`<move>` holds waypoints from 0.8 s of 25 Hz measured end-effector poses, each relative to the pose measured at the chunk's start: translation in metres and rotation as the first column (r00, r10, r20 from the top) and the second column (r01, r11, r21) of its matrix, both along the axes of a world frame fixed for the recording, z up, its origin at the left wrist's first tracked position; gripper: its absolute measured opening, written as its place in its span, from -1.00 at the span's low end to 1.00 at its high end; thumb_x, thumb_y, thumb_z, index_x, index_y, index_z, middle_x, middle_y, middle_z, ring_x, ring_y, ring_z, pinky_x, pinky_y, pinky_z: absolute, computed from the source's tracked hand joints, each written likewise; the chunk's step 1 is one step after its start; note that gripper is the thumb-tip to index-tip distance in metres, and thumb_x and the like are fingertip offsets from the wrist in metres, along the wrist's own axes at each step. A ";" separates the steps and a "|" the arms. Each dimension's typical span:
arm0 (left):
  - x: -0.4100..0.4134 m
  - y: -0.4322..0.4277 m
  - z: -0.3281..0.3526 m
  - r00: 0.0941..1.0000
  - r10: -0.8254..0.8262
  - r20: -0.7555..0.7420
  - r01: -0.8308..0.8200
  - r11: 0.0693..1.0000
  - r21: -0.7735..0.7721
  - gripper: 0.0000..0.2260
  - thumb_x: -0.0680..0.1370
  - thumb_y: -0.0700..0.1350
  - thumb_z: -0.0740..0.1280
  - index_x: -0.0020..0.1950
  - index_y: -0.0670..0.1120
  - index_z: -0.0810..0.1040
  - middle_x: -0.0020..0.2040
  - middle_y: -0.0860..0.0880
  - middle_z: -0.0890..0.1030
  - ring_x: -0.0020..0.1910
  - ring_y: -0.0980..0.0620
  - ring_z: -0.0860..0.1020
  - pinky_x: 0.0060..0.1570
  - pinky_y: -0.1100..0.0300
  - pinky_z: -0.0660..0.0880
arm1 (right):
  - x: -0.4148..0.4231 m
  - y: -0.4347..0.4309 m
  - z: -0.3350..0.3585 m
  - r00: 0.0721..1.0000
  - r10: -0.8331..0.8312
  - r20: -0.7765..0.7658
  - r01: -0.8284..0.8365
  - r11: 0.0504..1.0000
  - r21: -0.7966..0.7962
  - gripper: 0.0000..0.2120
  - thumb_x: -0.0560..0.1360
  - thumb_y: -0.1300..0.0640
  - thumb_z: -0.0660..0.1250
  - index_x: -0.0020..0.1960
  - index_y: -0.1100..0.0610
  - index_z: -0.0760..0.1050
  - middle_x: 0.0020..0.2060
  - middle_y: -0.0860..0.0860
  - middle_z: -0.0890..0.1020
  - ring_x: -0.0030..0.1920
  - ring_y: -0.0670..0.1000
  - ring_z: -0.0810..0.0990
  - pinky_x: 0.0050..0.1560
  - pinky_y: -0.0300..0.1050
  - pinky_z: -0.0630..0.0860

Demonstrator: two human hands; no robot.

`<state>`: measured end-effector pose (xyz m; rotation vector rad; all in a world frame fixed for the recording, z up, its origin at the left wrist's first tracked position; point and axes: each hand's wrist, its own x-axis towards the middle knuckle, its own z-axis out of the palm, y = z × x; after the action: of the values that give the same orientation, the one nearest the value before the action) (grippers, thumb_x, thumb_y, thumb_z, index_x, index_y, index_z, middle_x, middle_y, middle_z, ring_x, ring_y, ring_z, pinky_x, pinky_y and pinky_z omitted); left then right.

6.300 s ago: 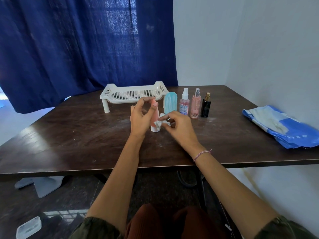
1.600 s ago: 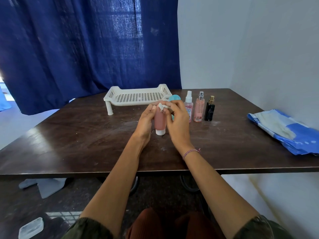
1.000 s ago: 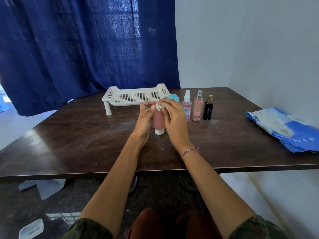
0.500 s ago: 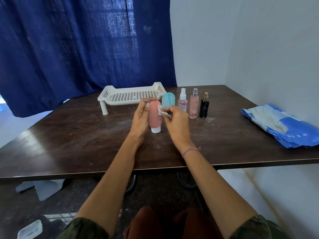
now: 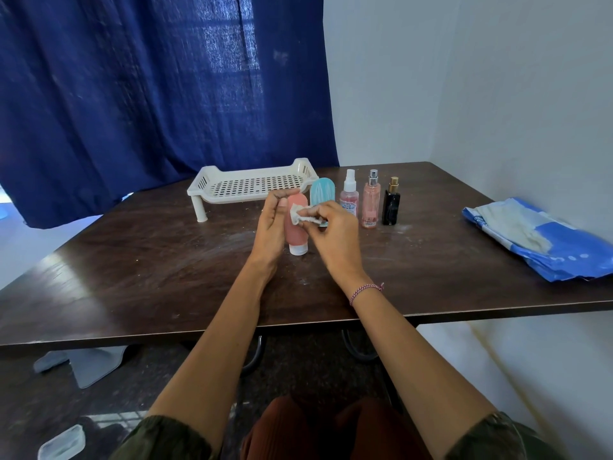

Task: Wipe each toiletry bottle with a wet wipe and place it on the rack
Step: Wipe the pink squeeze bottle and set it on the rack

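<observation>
Item: pink tube bottle (image 5: 296, 232), upright and cap-down at the centre of the frame, in front of the white rack (image 5: 252, 185) and not yet on it.
Contact with tabletop (image 5: 149, 260): the white cap is either resting on it or held just above it; the view does not settle which.
Risk, slip: the tube looks soft and will be damp from wiping, so a firm stroke from the right could push it out of the left hand's hold and tip it over.
Risk, neighbours: the teal tube (image 5: 320, 192) stands just behind the right knuckles, with the white-capped spray bottle (image 5: 349, 197), pink spray bottle (image 5: 370, 204) and black bottle (image 5: 391, 204) in a close row beside it. A wide wiping sweep or a careless lift toward the rack could knock them down.
Risk, coverage: the wet wipe (image 5: 300, 215) is bunched small, so the side under the left palm may go unwiped.
Left hand (image 5: 272, 224): fingers curled over the top of the tube and palm against its left side — gripping it.
Right hand (image 5: 335, 234): fingertips pinching the wipe and pressing it to the tube's upper right face, wrist low over the tabletop.
Rack status: no bottles on it.
</observation>
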<state>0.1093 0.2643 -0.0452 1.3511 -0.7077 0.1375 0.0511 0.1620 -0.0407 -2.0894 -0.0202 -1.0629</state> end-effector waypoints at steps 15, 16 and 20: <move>0.005 0.000 -0.003 0.998 0.062 0.029 -0.063 0.998 0.021 -0.81 0.67 -0.18 0.05 0.14 -0.10 0.44 0.16 -0.02 0.50 0.08 0.10 0.49 0.06 0.21 0.49 | 0.003 -0.004 -0.004 0.996 -0.018 -0.084 0.021 0.999 0.026 -0.86 0.41 0.20 0.45 -0.03 0.19 0.60 -0.08 0.04 0.64 -0.08 -0.12 0.55 -0.01 -0.34 0.52; 0.006 0.000 -0.003 0.998 0.053 0.035 -0.054 0.998 0.014 -0.80 0.67 -0.19 0.05 0.14 -0.11 0.45 0.14 -0.03 0.51 0.08 0.10 0.50 0.08 0.20 0.48 | 0.002 -0.002 -0.002 1.000 -0.012 -0.008 0.013 0.999 0.046 -0.86 0.42 0.24 0.43 -0.03 0.20 0.59 -0.06 0.05 0.63 -0.06 -0.13 0.54 -0.02 -0.42 0.48; 0.010 -0.001 -0.004 0.998 0.053 0.026 -0.054 0.999 0.011 -0.78 0.66 -0.19 0.05 0.13 -0.09 0.48 0.15 -0.06 0.52 0.12 0.06 0.50 0.12 0.14 0.49 | 0.002 -0.001 0.003 0.991 -0.034 0.130 0.029 0.999 0.041 -0.82 0.45 0.27 0.39 0.05 0.22 0.58 0.04 0.08 0.61 0.09 -0.10 0.53 0.12 -0.37 0.46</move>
<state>0.1198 0.2632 -0.0488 1.3820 -0.6951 0.1940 0.0527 0.1605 -0.0377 -1.9881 -0.0304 -1.2082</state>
